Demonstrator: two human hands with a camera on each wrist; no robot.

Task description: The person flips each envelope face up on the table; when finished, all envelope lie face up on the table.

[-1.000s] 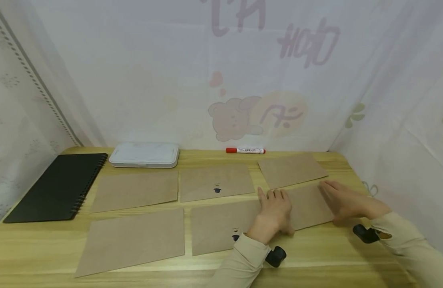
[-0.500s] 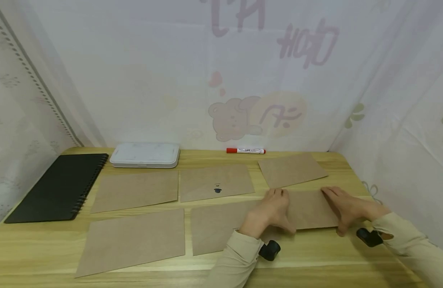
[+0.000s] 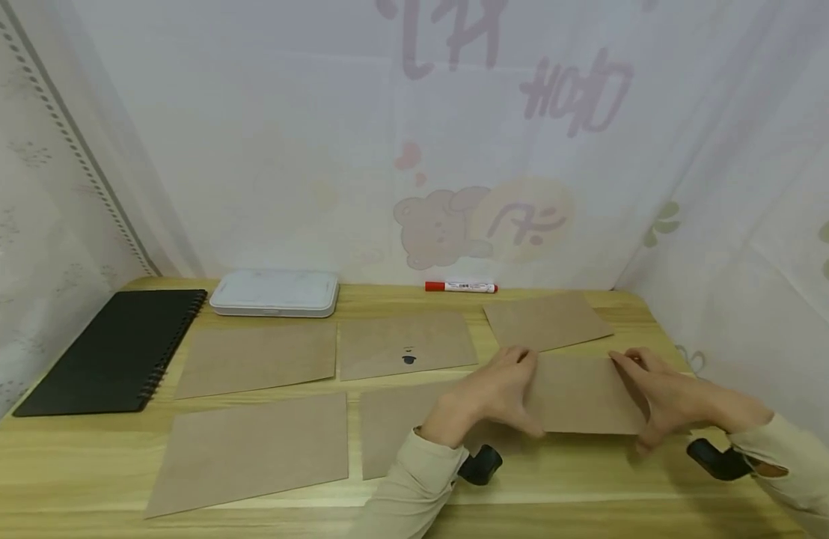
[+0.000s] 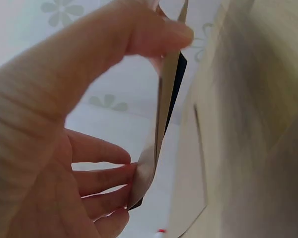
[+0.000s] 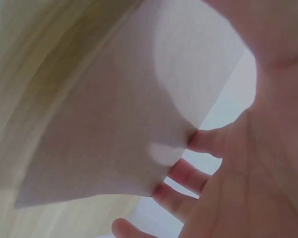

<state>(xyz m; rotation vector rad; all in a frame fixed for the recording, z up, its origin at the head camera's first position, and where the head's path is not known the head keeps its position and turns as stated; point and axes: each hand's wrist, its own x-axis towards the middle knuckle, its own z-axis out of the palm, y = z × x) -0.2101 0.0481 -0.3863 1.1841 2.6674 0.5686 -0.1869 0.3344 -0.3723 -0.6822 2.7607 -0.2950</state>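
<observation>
Both hands hold a brown kraft-paper sheet (image 3: 583, 393) by its two ends at the right of the table. My left hand (image 3: 498, 393) grips its left end, fingers at the far edge and thumb at the near edge. In the left wrist view the sheet (image 4: 161, 109) appears edge-on, thin and layered, with a dark strip along its underside. Opposite, my right hand (image 3: 673, 397) grips the right end; its fingertips press the far edge of the sheet (image 5: 109, 124) in the right wrist view. Below its near edge lies a shadow on the wood.
Several similar brown sheets lie flat, one (image 3: 408, 344) with a small black print, another (image 3: 253, 457) at front left. My left hand partly covers a third sheet (image 3: 394, 427). Behind are a black spiral notebook (image 3: 111, 352), a white case (image 3: 275, 292) and a red-capped marker (image 3: 462, 287).
The gripped sheet has turned straighter, and its near edge has come up off the table. My left hand has shifted slightly left, my right hand slightly right, thumbs now at the near edge.
</observation>
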